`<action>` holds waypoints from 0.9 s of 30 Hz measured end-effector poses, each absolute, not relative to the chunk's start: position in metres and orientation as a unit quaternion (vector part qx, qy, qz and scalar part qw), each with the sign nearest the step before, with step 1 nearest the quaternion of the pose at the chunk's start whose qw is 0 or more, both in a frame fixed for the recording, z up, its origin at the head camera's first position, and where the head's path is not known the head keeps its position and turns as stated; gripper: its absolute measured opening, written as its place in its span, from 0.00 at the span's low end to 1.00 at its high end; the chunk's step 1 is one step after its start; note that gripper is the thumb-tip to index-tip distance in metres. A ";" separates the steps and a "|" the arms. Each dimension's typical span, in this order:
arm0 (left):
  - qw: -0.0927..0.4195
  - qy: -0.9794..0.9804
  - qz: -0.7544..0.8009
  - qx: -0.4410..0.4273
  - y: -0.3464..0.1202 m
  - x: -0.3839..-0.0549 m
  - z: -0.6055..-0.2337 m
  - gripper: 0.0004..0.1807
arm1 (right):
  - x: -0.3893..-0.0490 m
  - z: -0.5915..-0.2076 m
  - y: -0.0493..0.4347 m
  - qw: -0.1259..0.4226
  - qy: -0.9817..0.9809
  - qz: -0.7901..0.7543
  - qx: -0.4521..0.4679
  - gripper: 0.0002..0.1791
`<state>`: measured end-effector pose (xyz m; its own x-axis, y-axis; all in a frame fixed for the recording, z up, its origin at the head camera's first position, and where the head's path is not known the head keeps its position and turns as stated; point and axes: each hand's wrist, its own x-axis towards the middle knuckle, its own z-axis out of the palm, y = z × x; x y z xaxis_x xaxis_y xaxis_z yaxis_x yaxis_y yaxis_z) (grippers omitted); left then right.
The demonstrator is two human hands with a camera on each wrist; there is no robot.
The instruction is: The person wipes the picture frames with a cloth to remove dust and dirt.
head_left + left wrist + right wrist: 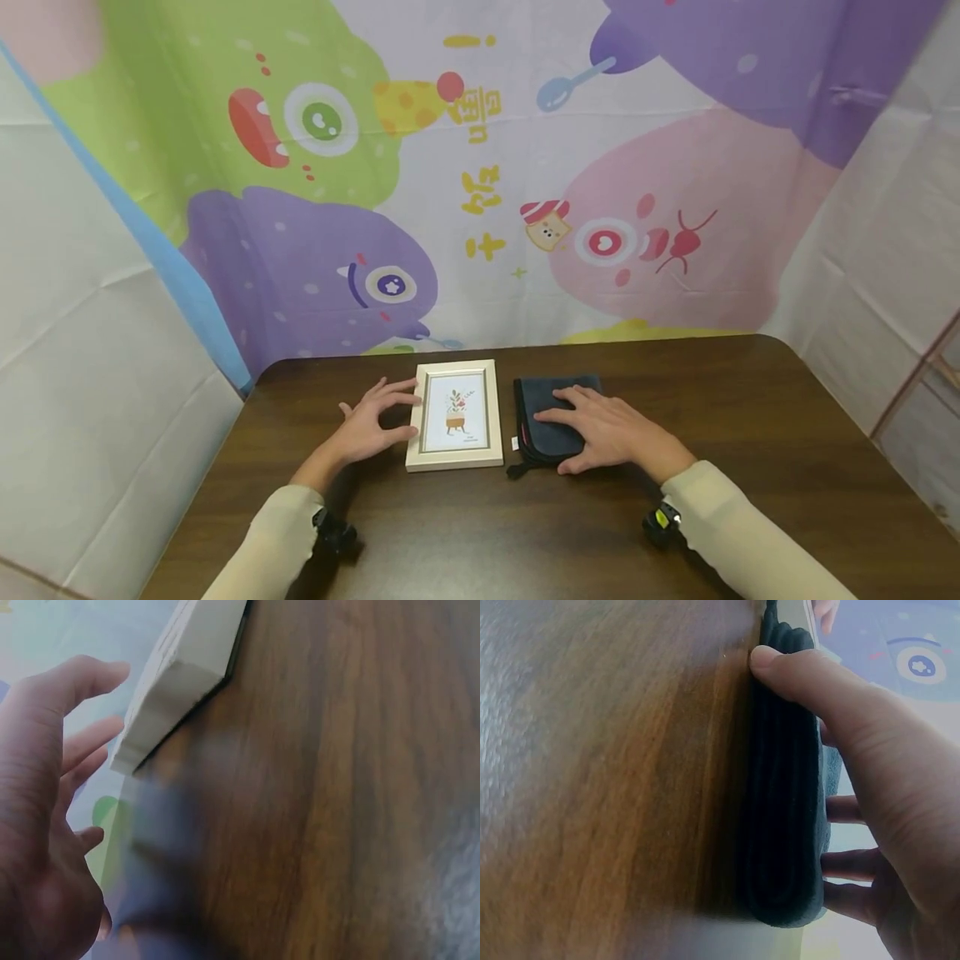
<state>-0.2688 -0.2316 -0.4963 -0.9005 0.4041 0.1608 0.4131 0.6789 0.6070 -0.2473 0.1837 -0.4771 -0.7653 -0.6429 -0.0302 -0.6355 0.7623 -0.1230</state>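
A cream picture frame lies face up on the table, showing a print of a potted plant. At its left edge is my left hand, fingers spread and lightly bent, with the fingertips right at the border. To the right of the frame lies a folded dark blue cloth with black edging, a small white tag and a black cord end. My right hand rests over it with fingers spread on top. In the right wrist view, the thumb touches the cloth's near folded side, where several layers show.
The brown wooden table has rounded far corners. Behind it hangs a cloth backdrop with cartoon monsters, and pale sheets close off both sides. A small black camera is strapped to each wrist.
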 end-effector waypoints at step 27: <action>-0.021 -0.909 -0.339 -0.243 -0.236 -0.272 -0.502 0.29 | -0.248 -0.473 0.174 0.044 0.934 -0.057 -0.350 0.36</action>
